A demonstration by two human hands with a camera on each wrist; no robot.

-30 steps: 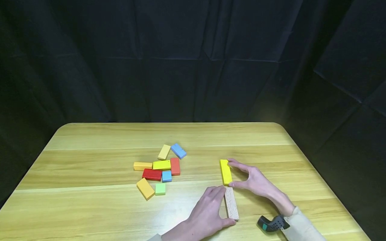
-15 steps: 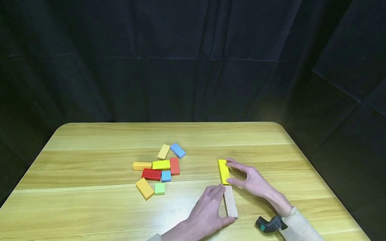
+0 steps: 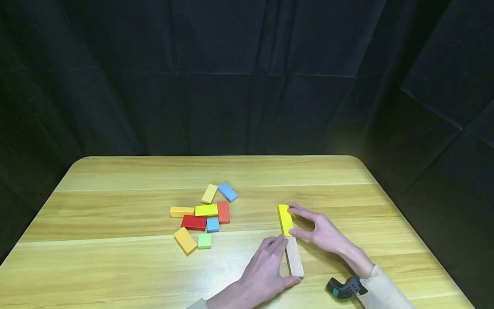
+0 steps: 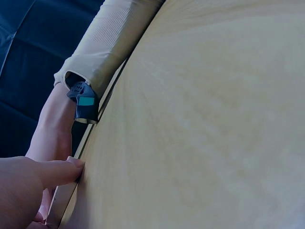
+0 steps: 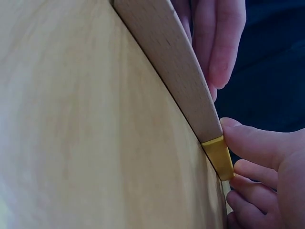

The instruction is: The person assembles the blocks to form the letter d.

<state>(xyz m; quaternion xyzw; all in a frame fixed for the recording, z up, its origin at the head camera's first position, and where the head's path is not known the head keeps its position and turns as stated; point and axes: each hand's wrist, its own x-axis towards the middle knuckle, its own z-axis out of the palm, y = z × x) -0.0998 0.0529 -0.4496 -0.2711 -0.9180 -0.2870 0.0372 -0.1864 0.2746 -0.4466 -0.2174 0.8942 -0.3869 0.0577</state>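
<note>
Two hands work side by side near the front right of a pale wooden tabletop [image 3: 115, 266]. The right hand [image 3: 322, 231] pinches a yellow block [image 3: 285, 219] between thumb and fingertips, the block standing on its long narrow edge. The left hand [image 3: 266, 268] curls round a plain wooden block [image 3: 295, 262], thumb at its near end and fingers along its left side, likewise on edge. The two blocks lie end to end in one line running away from the person. The right wrist view shows their ends touching at the joint, with the right thumb [image 5: 252, 143] pressed right at that corner. Each hand seems to steady its own block so the ends meet squarely and neither tips over.

To the left, well apart, a loose cluster of small coloured blocks [image 3: 204, 216] lies flat: yellow, orange, red, blue and green. A dark wrist camera [image 3: 345, 287] sits on the right forearm below a beige sleeve [image 3: 386, 292].

Compared with a second ago, the yellow block has slid slightly left and into truer line with the wooden block, and the right fingers have closed in nearer to it. The left hand and the cluster lie as before.
</note>
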